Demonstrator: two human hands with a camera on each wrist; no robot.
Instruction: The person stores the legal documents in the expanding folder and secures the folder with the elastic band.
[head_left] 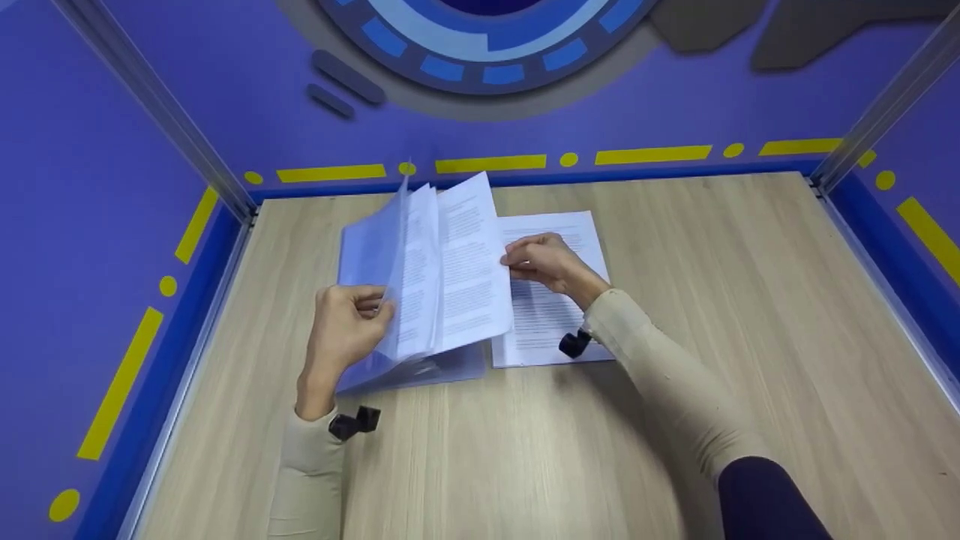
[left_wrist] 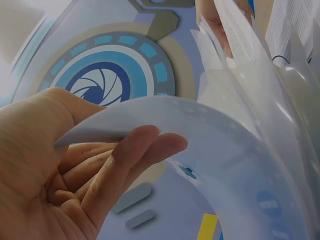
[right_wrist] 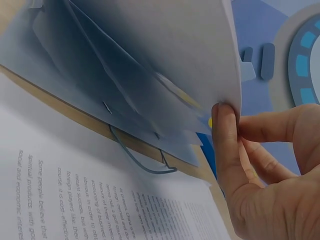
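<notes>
A translucent plastic folder [head_left: 367,244] stands part-open at the middle left of the table, its lower sheet lying flat. My left hand [head_left: 346,322] pinches the front cover near its lower edge; in the left wrist view that clear cover [left_wrist: 225,117] bows away from the thumb and fingers. Several printed sheets [head_left: 469,262] rise fanned inside the folder. With thumb and fingers, my right hand [head_left: 551,262] pinches the right edge of the sheets. In the right wrist view, a thin dark loop [right_wrist: 145,166] hangs from the folder's edge. Beneath the right hand lies a printed page [head_left: 544,326].
The wooden tabletop [head_left: 480,457] is walled in by blue panels [head_left: 225,120] with yellow markings. A black wrist mount [head_left: 354,422] sits at the left cuff, another black mount [head_left: 574,343] at the right cuff over the page.
</notes>
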